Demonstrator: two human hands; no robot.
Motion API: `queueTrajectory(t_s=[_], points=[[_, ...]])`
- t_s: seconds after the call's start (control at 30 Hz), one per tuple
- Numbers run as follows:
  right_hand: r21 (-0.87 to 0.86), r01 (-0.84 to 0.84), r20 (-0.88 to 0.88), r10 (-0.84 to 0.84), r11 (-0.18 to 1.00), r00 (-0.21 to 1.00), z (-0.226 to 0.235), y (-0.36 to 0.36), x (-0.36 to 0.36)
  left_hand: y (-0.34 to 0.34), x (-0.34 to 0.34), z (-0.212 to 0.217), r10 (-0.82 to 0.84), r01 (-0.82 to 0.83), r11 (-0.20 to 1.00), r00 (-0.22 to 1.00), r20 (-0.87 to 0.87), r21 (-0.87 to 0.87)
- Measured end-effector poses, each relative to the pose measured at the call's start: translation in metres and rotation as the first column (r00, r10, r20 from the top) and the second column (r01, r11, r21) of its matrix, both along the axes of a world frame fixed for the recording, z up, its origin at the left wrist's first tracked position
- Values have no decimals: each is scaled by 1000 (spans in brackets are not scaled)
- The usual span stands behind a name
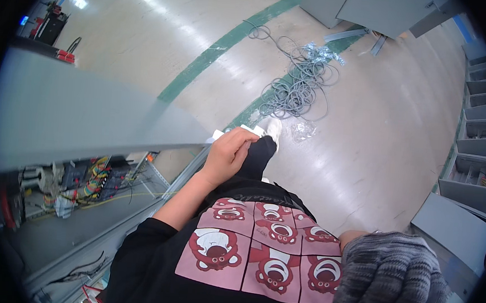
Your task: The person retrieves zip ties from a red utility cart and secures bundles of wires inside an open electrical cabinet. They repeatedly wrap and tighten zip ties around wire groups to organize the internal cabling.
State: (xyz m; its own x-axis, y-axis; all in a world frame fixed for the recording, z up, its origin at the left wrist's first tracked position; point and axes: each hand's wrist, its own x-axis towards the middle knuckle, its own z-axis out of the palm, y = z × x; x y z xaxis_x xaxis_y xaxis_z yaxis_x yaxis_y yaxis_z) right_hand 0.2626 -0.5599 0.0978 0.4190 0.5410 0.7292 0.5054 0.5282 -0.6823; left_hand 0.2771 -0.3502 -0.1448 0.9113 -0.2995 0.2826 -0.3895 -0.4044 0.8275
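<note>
My left hand (229, 153) is bare and held in front of my waist, above my black trouser leg and white shoe (274, 130). Its fingers are closed on a small white piece (218, 133) whose ends stick out on both sides of the hand. My right hand (387, 281) wears a grey knit glove and is curled into a fist at the lower right, with nothing visible in it. Between the hands is my black shirt with a pink bear print (259, 248).
An open grey electrical cabinet (76, 112) with coloured wiring (95, 179) lies at my left. A tangle of grey cable (298, 88) and a clear plastic bag (303, 130) lie on the shiny floor with green stripes. More grey cabinets stand at the top (377, 9) and right (477, 145).
</note>
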Motion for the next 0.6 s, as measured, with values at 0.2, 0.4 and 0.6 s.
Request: queueTrajectory(t_s=[0.2,0.4,0.6], points=[[38,-147,-62,149,988,987,-10,27,129,-2,114,-30,-217,217,974,976,-6,71],[116,-369,-137,383,922,914,-6,72,288,59,262,-10,108,-106,990,994,-26,90],[310,-548,-259,623,777,738,-8,137,439,133,312,12,513,-502,857,853,-96,117]])
